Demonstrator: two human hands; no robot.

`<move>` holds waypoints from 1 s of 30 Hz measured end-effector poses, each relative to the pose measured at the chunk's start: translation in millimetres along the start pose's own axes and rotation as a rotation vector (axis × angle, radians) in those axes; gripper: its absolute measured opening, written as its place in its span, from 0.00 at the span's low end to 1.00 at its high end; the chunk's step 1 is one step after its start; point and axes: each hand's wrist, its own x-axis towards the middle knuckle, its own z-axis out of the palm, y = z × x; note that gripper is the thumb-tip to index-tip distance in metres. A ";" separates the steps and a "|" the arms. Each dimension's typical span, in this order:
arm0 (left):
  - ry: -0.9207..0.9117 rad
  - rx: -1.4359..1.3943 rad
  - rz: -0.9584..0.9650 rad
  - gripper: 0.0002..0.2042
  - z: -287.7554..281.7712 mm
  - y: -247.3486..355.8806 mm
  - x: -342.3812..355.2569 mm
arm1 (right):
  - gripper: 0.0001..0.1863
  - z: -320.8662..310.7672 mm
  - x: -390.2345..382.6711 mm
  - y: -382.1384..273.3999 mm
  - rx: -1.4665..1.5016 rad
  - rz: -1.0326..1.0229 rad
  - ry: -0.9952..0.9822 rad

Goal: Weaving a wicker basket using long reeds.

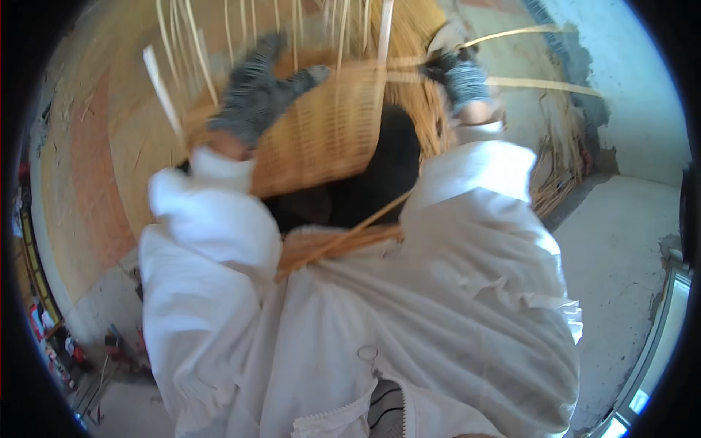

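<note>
A partly woven basket (321, 131) of tan strips, likely bamboo or wicker, stands in front of my lap, with tall pale stakes (343, 29) rising from its far edge. My left hand (255, 95), in a grey knit glove, lies against the basket's left part, fingers stretched and thumb apart. At the basket's upper right my right hand (461, 79), in a like glove with dark fingers, is closed round a thin strip (544, 85) that runs out to the right. Another strip (518, 31) sticks out beyond it. Motion blurs both hands, and the right fingertips are hard to make out.
A thick bundle of long strips (412, 25) lies behind the basket. Loose strips (558, 186) are heaped at the right by the pale wall (642, 80). More strips (343, 244) lie across my lap. Assorted small items (55, 343) stand at the far left.
</note>
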 end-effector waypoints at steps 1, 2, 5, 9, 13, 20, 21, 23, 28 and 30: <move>-0.129 -0.074 0.094 0.33 -23.6 -13.6 -27.0 | 0.17 -5.2 -21.0 4.9 -0.105 -0.170 -0.020; -0.238 -0.160 0.162 0.35 -55.5 -28.6 -58.7 | 0.15 -6.8 -52.3 10.0 0.008 -0.181 0.191; -0.697 -0.157 0.065 0.30 -93.2 -76.6 -163.3 | 0.17 14.5 -152.4 21.5 0.174 -0.454 -0.569; -0.532 0.186 0.055 0.18 -62.1 -114.1 -252.9 | 0.16 63.5 -224.6 31.2 -0.071 -0.673 -0.797; -0.621 0.257 -0.098 0.10 -41.5 -113.5 -259.8 | 0.16 58.9 -246.5 37.0 -0.150 -0.668 -0.788; 0.003 -0.214 0.030 0.05 -83.1 -75.9 -205.7 | 0.19 41.4 -250.2 -22.4 0.376 -0.417 -0.752; -0.061 -0.207 0.191 0.05 -84.5 -67.2 -198.4 | 0.24 41.4 -241.0 -41.5 0.607 -0.025 -0.828; -0.117 -0.139 0.389 0.05 -92.2 -53.2 -180.7 | 0.23 39.5 -208.7 -80.8 0.955 0.134 -0.633; -0.086 -0.509 -0.092 0.07 -151.9 -73.4 -131.8 | 0.10 16.8 -105.0 -150.5 1.384 -0.244 -0.295; -0.034 -0.478 0.119 0.09 -143.5 -98.0 -126.6 | 0.10 38.8 -91.5 -172.0 0.981 -0.232 -0.501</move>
